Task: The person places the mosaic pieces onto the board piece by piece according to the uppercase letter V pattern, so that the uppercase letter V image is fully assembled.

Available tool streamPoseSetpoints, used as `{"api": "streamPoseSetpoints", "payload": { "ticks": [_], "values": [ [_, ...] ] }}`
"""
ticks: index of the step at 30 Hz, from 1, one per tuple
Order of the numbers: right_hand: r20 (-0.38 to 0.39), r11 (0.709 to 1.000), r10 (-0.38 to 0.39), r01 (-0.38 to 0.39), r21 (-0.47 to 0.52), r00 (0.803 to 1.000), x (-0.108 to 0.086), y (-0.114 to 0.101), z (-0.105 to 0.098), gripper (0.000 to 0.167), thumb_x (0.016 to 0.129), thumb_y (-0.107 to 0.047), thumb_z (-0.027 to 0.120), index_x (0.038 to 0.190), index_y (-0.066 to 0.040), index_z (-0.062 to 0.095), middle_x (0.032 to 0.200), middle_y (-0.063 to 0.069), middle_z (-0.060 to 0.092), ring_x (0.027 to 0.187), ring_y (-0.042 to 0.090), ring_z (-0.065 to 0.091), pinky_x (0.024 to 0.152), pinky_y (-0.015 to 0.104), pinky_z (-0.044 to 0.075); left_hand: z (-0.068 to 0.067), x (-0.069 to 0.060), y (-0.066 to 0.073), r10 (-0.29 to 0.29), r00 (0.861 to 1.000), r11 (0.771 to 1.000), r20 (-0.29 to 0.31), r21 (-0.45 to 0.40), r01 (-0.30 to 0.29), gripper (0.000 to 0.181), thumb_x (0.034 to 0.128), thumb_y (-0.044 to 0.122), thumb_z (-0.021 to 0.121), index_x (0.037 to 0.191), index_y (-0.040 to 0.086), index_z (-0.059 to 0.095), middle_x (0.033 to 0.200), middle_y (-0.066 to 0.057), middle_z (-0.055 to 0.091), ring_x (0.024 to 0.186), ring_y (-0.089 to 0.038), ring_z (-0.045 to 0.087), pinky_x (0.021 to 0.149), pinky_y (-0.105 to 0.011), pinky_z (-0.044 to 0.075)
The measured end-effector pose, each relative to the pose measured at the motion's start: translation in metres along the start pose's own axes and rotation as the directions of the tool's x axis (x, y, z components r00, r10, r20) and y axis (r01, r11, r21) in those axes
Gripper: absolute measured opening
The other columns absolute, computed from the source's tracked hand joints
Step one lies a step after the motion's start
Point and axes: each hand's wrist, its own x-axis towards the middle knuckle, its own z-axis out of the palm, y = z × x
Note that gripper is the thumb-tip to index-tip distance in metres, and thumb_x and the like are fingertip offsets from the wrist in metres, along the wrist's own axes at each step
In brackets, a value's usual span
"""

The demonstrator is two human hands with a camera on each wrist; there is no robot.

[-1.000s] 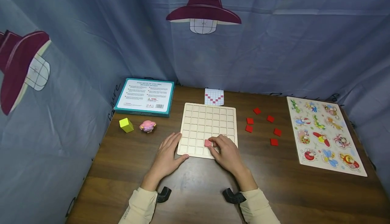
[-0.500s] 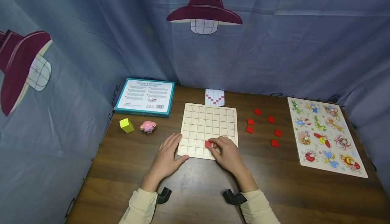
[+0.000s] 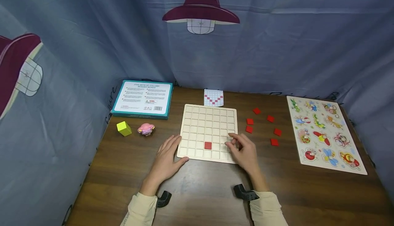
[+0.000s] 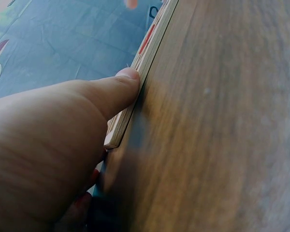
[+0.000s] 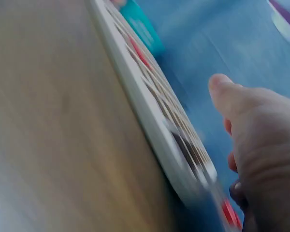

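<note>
A pale wooden grid board [image 3: 197, 120] lies flat on the table, with one red square tile [image 3: 208, 145] in a cell of its lower middle. My left hand [image 3: 166, 158] rests at the board's lower left corner, fingers along the left side. Its thumb [image 4: 128, 75] touches the board's front edge in the left wrist view. Over the board's right side is my right hand [image 3: 245, 153], thumb and index finger apart and nothing visible between them. In the right wrist view, its thumb [image 5: 222, 84] stands clear of the board. Several loose red tiles [image 3: 249, 129] lie to the right.
Behind the board lies a card [image 3: 213, 98] with a red V pattern. At left are a teal-edged box [image 3: 141, 99], a yellow block [image 3: 124, 129] and a pink figurine [image 3: 146, 129]. An insect picture board [image 3: 326, 135] lies at right. Curtains [image 3: 261, 58] stand behind the table.
My right hand has let go of the red tile and moved right, leaving it in the grid. The left hand keeps its place at the board. The head view has shifted slightly.
</note>
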Motion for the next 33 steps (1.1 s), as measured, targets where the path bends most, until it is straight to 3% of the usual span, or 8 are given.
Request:
{"api": "streamPoseSetpoints", "payload": {
  "ticks": [4, 8, 13, 15, 17, 23, 30, 33],
  "values": [
    [-0.112, 0.99, 0.104, -0.115, -0.088, 0.988, -0.006, 0.023, -0.033, 0.031, 0.078, -0.002, 0.086, 0.106, 0.0, 0.075, 0.077, 0.004, 0.061, 0.068, 0.011, 0.047, 0.062, 0.012, 0.034, 0.0, 0.001, 0.003, 0.019, 1.0, 1.0, 0.005, -0.008, -0.019, 0.077, 0.0888, 0.041, 0.078, 0.153, 0.012, 0.046, 0.159, -0.012, 0.045, 0.152, -0.036, 0.033, 0.121, -0.062, 0.027],
    [-0.22, 0.957, 0.198, -0.237, -0.168, 0.955, -0.02, 0.044, -0.067, 0.032, 0.08, -0.006, 0.086, 0.109, 0.0, 0.074, 0.079, 0.009, 0.062, 0.071, 0.002, 0.046, 0.065, 0.011, 0.033, 0.002, 0.001, 0.004, 0.026, 1.0, 1.0, 0.006, -0.004, -0.026, 0.075, 0.0892, 0.041, 0.077, 0.152, 0.012, 0.048, 0.16, -0.011, 0.044, 0.153, -0.036, 0.032, 0.122, -0.063, 0.026],
    [-0.355, 0.866, 0.311, -0.417, -0.278, 0.882, -0.033, 0.06, -0.09, 0.036, 0.081, -0.012, 0.087, 0.11, 0.001, 0.073, 0.081, 0.013, 0.061, 0.076, -0.009, 0.039, 0.068, 0.022, 0.034, 0.004, 0.001, 0.001, 0.032, 0.999, 0.999, -0.003, 0.006, -0.032, 0.074, 0.0892, 0.041, 0.077, 0.151, 0.011, 0.049, 0.159, -0.012, 0.044, 0.153, -0.036, 0.033, 0.121, -0.064, 0.027],
    [-0.38, 0.826, 0.352, -0.475, -0.303, 0.856, -0.033, 0.062, -0.092, 0.037, 0.082, -0.016, 0.087, 0.111, 0.001, 0.072, 0.082, 0.014, 0.059, 0.077, -0.003, 0.042, 0.069, 0.028, 0.034, 0.004, 0.0, 0.0, 0.03, 1.0, 1.0, -0.006, 0.009, -0.03, 0.073, 0.089, 0.041, 0.077, 0.15, 0.011, 0.05, 0.159, -0.012, 0.045, 0.152, -0.036, 0.033, 0.121, -0.063, 0.028],
    [-0.373, 0.797, 0.385, -0.508, -0.327, 0.844, -0.032, 0.062, -0.093, 0.038, 0.084, -0.02, 0.085, 0.112, 0.001, 0.071, 0.083, 0.013, 0.059, 0.077, 0.009, 0.047, 0.069, 0.031, 0.034, 0.003, -0.001, 0.0, 0.024, 1.0, 1.0, -0.008, 0.007, -0.023, 0.073, 0.0888, 0.04, 0.078, 0.15, 0.011, 0.05, 0.159, -0.012, 0.045, 0.152, -0.036, 0.033, 0.121, -0.063, 0.028],
    [-0.335, 0.759, 0.432, -0.538, -0.366, 0.837, -0.027, 0.061, -0.09, 0.036, 0.089, -0.024, 0.08, 0.112, 0.002, 0.069, 0.086, 0.016, 0.06, 0.083, 0.033, 0.057, 0.072, 0.043, 0.039, 0.002, -0.002, 0.0, 0.018, 1.0, 1.0, -0.014, 0.001, -0.018, 0.073, 0.0887, 0.04, 0.078, 0.15, 0.011, 0.05, 0.158, -0.013, 0.045, 0.152, -0.036, 0.034, 0.121, -0.063, 0.028],
    [-0.236, 0.792, 0.413, -0.475, -0.384, 0.88, -0.028, 0.063, -0.089, 0.028, 0.092, -0.015, 0.07, 0.116, 0.0, 0.07, 0.09, 0.018, 0.061, 0.087, 0.04, 0.059, 0.076, 0.052, 0.042, 0.001, -0.002, -0.002, 0.015, 1.0, 1.0, -0.018, 0.007, -0.015, 0.073, 0.0886, 0.04, 0.078, 0.15, 0.012, 0.05, 0.159, -0.011, 0.046, 0.152, -0.036, 0.034, 0.121, -0.064, 0.027],
    [-0.221, 0.8, 0.416, -0.471, -0.372, 0.882, -0.026, 0.062, -0.091, 0.034, 0.092, -0.014, 0.071, 0.121, 0.004, 0.065, 0.091, 0.019, 0.058, 0.087, 0.038, 0.057, 0.077, 0.052, 0.041, 0.001, 0.0, -0.002, 0.022, 1.0, 1.0, -0.016, 0.003, -0.022, 0.073, 0.0892, 0.042, 0.077, 0.15, 0.012, 0.05, 0.159, -0.01, 0.045, 0.152, -0.035, 0.033, 0.121, -0.063, 0.027]
  ]
}}
